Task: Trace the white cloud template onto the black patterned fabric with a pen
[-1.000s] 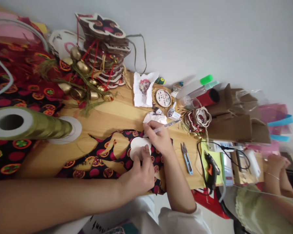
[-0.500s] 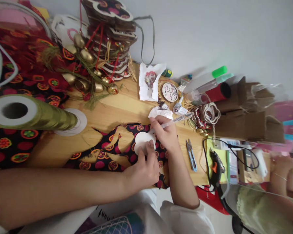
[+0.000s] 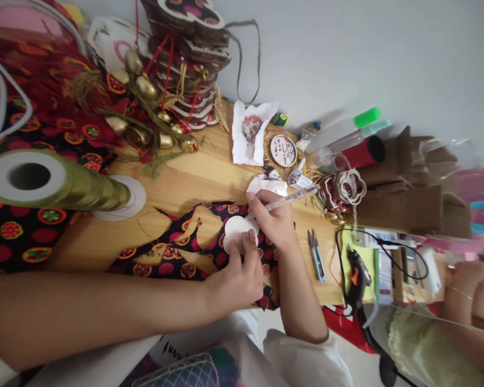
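A white cloud-shaped card piece (image 3: 237, 230) lies on a dark patterned cloth (image 3: 177, 252) with holes cut out of it, on the wooden table (image 3: 193, 185). My left hand (image 3: 237, 277) presses the card down with its fingertips, fingers curled. My right hand (image 3: 271, 221) is closed on a clear pen (image 3: 292, 197), with the tip at the card's upper right edge. Crumpled white tissue (image 3: 266, 185) sits just beyond my right hand.
Small blue snips (image 3: 317, 262) and a black glue gun (image 3: 357, 277) with its cable lie to the right. A green ribbon roll (image 3: 60, 185), gold bells, stacked ornaments (image 3: 185, 48), bottles and cardboard crowd the far side. Another person's hand (image 3: 465, 277) is at far right.
The view shifted slightly, so everything sits a little further right in frame. Both hands stay on the card and pen, with only small movement of the pen.
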Available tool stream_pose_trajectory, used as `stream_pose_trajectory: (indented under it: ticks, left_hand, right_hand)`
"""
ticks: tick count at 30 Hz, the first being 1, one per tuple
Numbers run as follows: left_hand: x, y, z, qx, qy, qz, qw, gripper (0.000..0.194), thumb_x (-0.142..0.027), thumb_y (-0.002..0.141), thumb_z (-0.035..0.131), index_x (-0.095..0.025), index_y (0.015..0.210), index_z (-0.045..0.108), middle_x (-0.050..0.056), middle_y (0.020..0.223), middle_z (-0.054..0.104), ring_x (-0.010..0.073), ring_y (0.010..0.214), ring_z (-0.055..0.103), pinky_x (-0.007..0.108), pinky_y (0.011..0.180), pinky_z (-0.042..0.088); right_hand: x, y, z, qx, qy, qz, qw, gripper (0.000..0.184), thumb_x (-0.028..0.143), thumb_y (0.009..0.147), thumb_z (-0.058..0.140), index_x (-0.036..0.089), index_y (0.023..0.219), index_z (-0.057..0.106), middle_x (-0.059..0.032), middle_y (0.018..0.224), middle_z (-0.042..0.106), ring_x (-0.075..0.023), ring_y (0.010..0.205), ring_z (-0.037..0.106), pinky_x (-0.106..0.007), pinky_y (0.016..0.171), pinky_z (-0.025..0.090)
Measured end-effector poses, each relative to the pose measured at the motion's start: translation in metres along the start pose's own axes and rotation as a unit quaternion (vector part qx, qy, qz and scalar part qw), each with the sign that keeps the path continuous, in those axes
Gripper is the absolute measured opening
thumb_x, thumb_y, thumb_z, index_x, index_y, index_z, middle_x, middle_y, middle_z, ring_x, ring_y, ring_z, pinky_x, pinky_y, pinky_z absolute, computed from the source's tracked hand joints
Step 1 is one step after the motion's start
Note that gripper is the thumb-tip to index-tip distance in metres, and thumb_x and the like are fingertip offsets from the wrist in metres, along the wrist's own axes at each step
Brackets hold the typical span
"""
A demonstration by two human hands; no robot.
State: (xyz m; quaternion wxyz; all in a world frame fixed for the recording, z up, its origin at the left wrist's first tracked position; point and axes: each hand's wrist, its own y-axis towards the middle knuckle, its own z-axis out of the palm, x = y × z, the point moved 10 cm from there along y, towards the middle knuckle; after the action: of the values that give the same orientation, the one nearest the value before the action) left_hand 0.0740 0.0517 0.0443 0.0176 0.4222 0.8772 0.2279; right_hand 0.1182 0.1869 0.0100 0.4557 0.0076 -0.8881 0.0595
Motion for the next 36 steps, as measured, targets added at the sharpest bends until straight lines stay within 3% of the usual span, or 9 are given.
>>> stream_pose_trajectory:
  ticks: [11, 27, 36]
  left_hand:
    - [-0.001, 0.001, 0.0, 0.002, -0.004, 0.007, 1.0, 0.036, -0.012, 0.084, 0.045, 0.005, 0.102, 0.071, 0.028, 0.106, 0.07, 0.0334, 0.095, 0.07, 0.04, 0.068, 0.062]
    - [0.0, 0.001, -0.002, -0.01, 0.0, -0.006, 1.0, 0.036, -0.011, 0.083, 0.045, 0.001, 0.1, 0.073, 0.023, 0.104, 0.072, 0.0313, 0.094, 0.071, 0.039, 0.069, 0.063]
    - [0.003, 0.001, -0.003, -0.016, -0.007, -0.006, 1.0, 0.035, -0.011, 0.082, 0.045, 0.002, 0.099, 0.073, 0.023, 0.103, 0.072, 0.0309, 0.092, 0.071, 0.04, 0.068, 0.063]
  right_hand:
    - [0.003, 0.001, -0.002, -0.006, 0.008, -0.023, 1.0, 0.039, 0.04, 0.088, 0.053, 0.021, 0.054, 0.049, 0.005, 0.047, 0.041, -0.0092, 0.047, 0.035, -0.026, 0.049, 0.029]
    - [-0.005, 0.0, 0.002, -0.008, -0.01, 0.005, 1.0, 0.043, 0.052, 0.081, 0.067, 0.018, 0.056, 0.055, 0.0061, 0.046, 0.044, -0.0067, 0.046, 0.035, -0.023, 0.045, 0.026]
    - [0.011, -0.002, 0.001, -0.013, -0.027, -0.077, 0.997, 0.038, 0.048, 0.085, 0.065, 0.018, 0.063, 0.061, 0.0028, 0.053, 0.055, -0.0087, 0.051, 0.046, -0.023, 0.051, 0.036]
